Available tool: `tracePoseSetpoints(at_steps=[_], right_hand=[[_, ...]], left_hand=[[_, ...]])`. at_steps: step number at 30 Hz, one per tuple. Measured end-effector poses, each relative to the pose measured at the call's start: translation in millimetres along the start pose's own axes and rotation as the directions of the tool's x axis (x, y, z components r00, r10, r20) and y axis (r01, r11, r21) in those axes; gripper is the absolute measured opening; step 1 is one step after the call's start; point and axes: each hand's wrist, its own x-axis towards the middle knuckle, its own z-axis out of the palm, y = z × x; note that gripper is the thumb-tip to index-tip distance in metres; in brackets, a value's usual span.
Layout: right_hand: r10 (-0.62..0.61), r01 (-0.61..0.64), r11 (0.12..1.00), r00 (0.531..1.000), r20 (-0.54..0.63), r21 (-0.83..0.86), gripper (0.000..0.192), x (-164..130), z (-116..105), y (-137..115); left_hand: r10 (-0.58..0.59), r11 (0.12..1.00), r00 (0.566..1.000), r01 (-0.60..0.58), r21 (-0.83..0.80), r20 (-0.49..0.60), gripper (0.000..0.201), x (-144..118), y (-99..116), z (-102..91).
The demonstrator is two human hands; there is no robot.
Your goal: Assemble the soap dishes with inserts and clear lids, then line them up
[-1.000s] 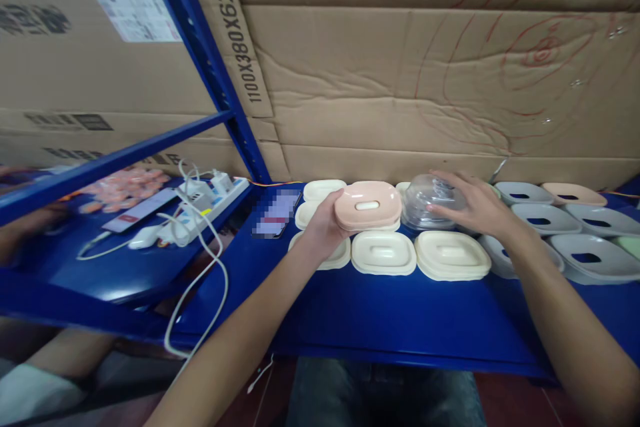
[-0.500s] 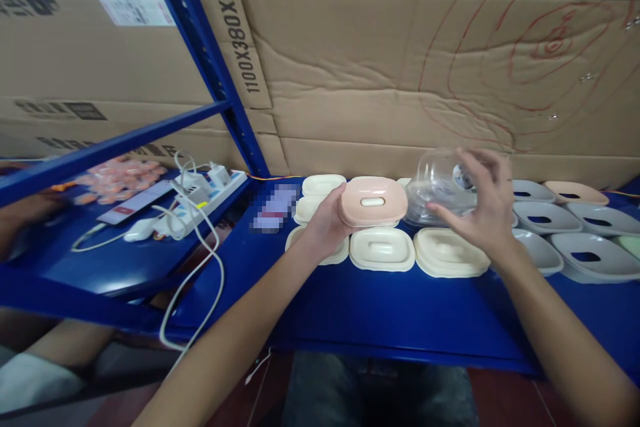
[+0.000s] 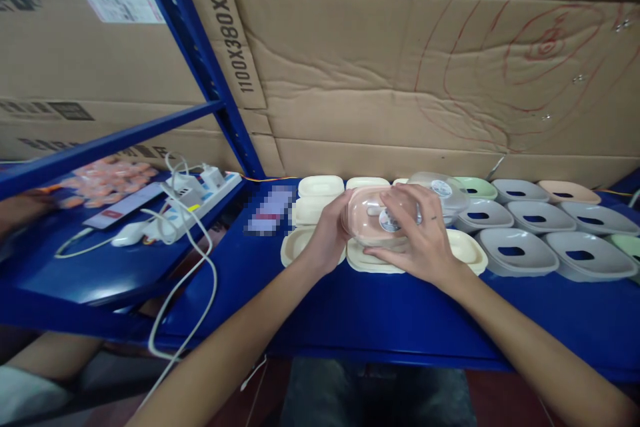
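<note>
My left hand (image 3: pixel 327 235) grips the left end of a pink soap dish (image 3: pixel 361 221) above the blue shelf (image 3: pixel 380 313). My right hand (image 3: pixel 419 240) presses a clear plastic lid (image 3: pixel 380 212) with a round sticker down over that pink dish. Cream dish trays (image 3: pixel 320 187) lie in rows under and behind my hands. A stack of more clear lids (image 3: pixel 443 190) sits just behind my right hand.
Grey dish bases (image 3: pixel 515 252) with slots fill the shelf's right side, with green (image 3: pixel 475 187) and pink (image 3: pixel 570 192) ones behind. A phone (image 3: pixel 270 212) lies left of the trays. A power strip (image 3: pixel 200 199) with white cables sits on the left shelf. Cardboard boxes (image 3: pixel 400 80) form the back wall.
My right hand lifted a clear lid from the stack, carried it left and set it over the pink dish held by my left hand.
</note>
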Motion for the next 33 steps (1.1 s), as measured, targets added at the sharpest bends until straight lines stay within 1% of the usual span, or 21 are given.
tracePoseSetpoints(at_steps=[4, 9, 14, 18, 23, 26, 29, 33], right_hand=[[0.041, -0.041, 0.999, 0.999, -0.007, 0.002, 0.108, -1.4, 1.6, -1.6], [0.06, -0.059, 0.997, 0.998, -0.017, 0.05, 0.11, -0.9, 2.0, -0.9], [0.107, -0.107, 0.991, 0.994, -0.006, 0.081, 0.108, 0.0, 3.2, -2.0], [0.087, -0.086, 0.994, 0.996, -0.014, 0.069, 0.109, -0.3, 3.6, -1.3], [0.049, -0.048, 0.998, 0.999, -0.02, 0.043, 0.11, -1.3, 2.9, -1.0], [0.042, -0.042, 0.998, 0.999, -0.01, 0.043, 0.108, -1.4, 2.1, -1.0], [0.049, -0.049, 0.997, 0.999, -0.007, 0.051, 0.109, -0.9, 2.1, -0.7], [0.059, -0.058, 0.996, 0.998, -0.013, 0.066, 0.11, -0.1, 2.9, -0.3]], left_hand=[[0.044, 0.999, 0.999, -0.044, -0.001, -0.005, 0.042, -3.5, -4.2, 3.3], [0.059, 0.998, 0.998, -0.059, -0.016, -0.015, 0.04, -5.1, -5.9, 4.9], [0.075, 0.997, 0.997, -0.076, -0.03, -0.026, 0.035, -4.7, -7.7, 5.5], [0.075, 0.997, 0.997, -0.075, -0.032, -0.014, 0.038, -4.3, -8.0, 4.7], [0.031, 0.997, 0.999, -0.029, -0.064, 0.027, 0.041, -4.3, -6.9, 4.3], [0.024, 0.997, 0.999, -0.021, -0.079, 0.036, 0.042, -4.6, -6.9, 5.0], [0.048, 0.999, 0.998, -0.047, -0.026, 0.036, 0.045, -5.4, -7.2, 4.7], [0.129, 0.984, 0.991, -0.134, 0.115, 0.043, 0.048, -7.2, -7.7, 3.1]])
